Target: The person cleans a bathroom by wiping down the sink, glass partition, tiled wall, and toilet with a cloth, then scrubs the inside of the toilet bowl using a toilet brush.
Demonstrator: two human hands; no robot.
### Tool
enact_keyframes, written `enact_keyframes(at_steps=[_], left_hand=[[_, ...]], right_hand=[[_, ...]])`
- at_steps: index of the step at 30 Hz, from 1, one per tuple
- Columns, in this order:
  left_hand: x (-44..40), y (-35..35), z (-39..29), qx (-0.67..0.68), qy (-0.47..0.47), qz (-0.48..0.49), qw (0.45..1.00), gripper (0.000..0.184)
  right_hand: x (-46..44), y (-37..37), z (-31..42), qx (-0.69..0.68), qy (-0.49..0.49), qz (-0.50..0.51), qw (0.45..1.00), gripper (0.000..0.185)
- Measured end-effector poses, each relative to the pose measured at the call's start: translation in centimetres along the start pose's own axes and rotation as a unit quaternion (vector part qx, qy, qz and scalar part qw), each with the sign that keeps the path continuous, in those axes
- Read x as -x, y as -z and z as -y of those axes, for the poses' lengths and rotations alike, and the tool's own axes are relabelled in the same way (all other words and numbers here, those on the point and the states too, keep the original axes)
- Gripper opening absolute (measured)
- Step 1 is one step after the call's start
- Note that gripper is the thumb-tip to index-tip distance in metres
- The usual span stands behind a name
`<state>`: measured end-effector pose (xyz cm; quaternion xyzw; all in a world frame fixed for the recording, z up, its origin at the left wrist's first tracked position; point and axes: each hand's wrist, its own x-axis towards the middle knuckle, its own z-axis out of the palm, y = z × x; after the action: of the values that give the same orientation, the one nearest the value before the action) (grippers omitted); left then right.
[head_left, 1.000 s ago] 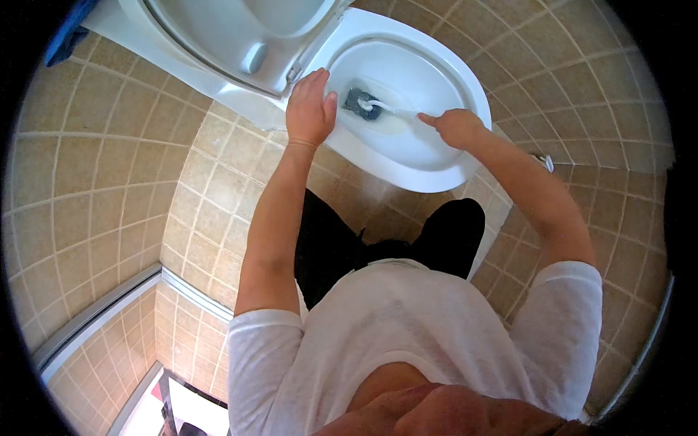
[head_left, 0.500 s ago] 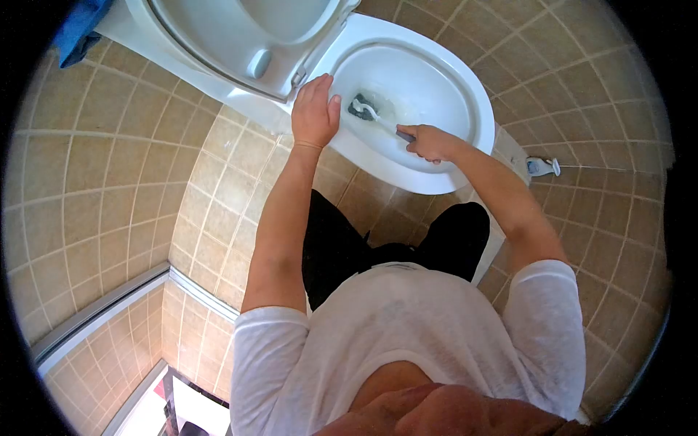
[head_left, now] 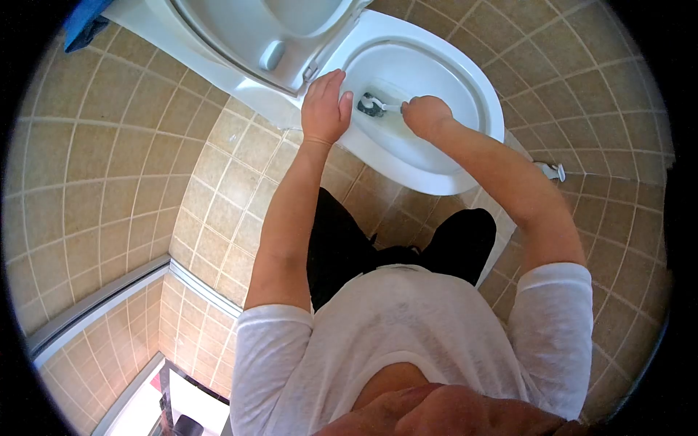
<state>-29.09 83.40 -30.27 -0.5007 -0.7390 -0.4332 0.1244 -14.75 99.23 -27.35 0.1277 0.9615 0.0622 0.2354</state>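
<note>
My right hand (head_left: 427,117) is closed round the handle of a toilet brush (head_left: 387,107), above the bowl. The brush's white neck reaches down to the left, and its head lies in the dark drain area at the bottom of the white toilet bowl (head_left: 436,156). My left hand (head_left: 326,107) rests on the bowl's rim near the seat hinge, fingers stretched and thumb apart, holding nothing.
The raised lid and seat (head_left: 251,29) stand at the upper left. Blue cloth (head_left: 83,25) hangs at the top left corner. A small white object (head_left: 552,171) is by the right wall. Beige tiles (head_left: 233,182) cover floor and walls.
My right hand has moved up and shifted the brush handle in the bowl, after dipping lower half a second ago. My left hand stays on the rim while the view shifts slightly.
</note>
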Motion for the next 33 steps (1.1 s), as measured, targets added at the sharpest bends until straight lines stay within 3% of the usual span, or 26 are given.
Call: enact_keyframes(at_steps=[4, 7, 8, 10, 11, 14, 15, 16, 18, 19, 21, 23, 25, 26, 28, 30, 32, 33], left_hand=[[0.1, -0.1, 0.0, 0.013, 0.009, 0.002, 1.000, 0.034], [0.1, -0.1, 0.1, 0.020, 0.017, -0.001, 1.000, 0.034], [0.1, -0.1, 0.2, 0.020, 0.021, -0.005, 1.000, 0.034], [0.2, -0.2, 0.2, 0.027, -0.002, -0.017, 0.999, 0.034], [0.2, -0.2, 0.1, 0.027, 0.001, -0.018, 0.999, 0.034], [0.4, -0.4, -0.2, 0.022, 0.009, -0.008, 1.000, 0.035], [0.4, -0.7, -0.3, 0.018, 0.022, 0.009, 1.000, 0.036], [0.3, -0.8, -0.2, 0.007, 0.039, 0.019, 0.999, 0.038], [0.6, -1.7, 0.1, 0.037, 0.102, 0.029, 0.994, 0.040], [0.6, -1.9, -0.2, 0.055, 0.146, 0.050, 0.986, 0.042], [0.6, -2.2, 0.0, 0.073, 0.145, 0.064, 0.985, 0.045], [1.0, -3.9, -0.2, 0.059, 0.114, 0.025, 0.991, 0.045], [0.6, -2.8, -0.6, 0.069, 0.084, -0.004, 0.994, 0.038], [0.6, -3.0, -0.8, 0.073, 0.055, -0.018, 0.996, 0.036], [0.4, -2.8, -1.3, 0.055, 0.065, -0.034, 0.996, 0.033], [0.5, -2.9, -1.3, 0.045, 0.064, -0.039, 0.996, 0.033], [0.5, -3.1, -1.2, 0.040, 0.061, -0.038, 0.997, 0.033], [0.7, -3.0, -1.2, 0.033, 0.058, -0.036, 0.997, 0.033]], right_hand=[[-0.3, 1.2, -1.3, -0.018, 0.010, 0.034, 0.999, 0.019], [0.6, 0.7, -5.0, -0.018, 0.094, 0.038, 0.995, 0.020], [1.8, 1.0, -5.3, -0.131, 0.021, 0.091, 0.987, 0.020], [4.1, 1.4, -5.7, -0.345, -0.129, 0.189, 0.910, 0.022], [4.6, 1.1, -5.7, -0.343, -0.128, 0.191, 0.911, 0.022], [4.6, -0.8, -6.4, -0.309, -0.136, 0.182, 0.924, 0.023], [3.8, -1.7, -7.4, -0.114, -0.106, 0.103, 0.982, 0.023], [2.4, -1.8, -8.3, 0.089, -0.064, 0.010, 0.994, 0.023], [1.8, 0.0, -7.6, 0.147, 0.016, -0.117, 0.982, 0.023], [1.6, 0.8, -6.9, 0.137, 0.019, -0.095, 0.986, 0.026], [1.0, 1.1, -6.6, 0.184, 0.067, -0.051, 0.979, 0.036], [1.8, 2.1, -5.8, 0.184, 0.038, 0.052, 0.981, 0.039], [1.8, 1.7, -6.6, 0.104, 0.063, 0.060, 0.991, 0.041], [0.5, -3.1, -11.4, 0.039, 0.167, -0.047, 0.984, 0.042], [0.4, -2.3, -11.1, -0.208, 0.011, 0.149, 0.967, 0.040], [2.7, 0.3, -8.2, -0.357, -0.181, 0.223, 0.889, 0.042], [2.0, -1.1, -10.3, -0.365, -0.188, 0.234, 0.881, 0.042], [0.2, -4.2, -13.5, -0.265, -0.096, 0.176, 0.943, 0.042]])
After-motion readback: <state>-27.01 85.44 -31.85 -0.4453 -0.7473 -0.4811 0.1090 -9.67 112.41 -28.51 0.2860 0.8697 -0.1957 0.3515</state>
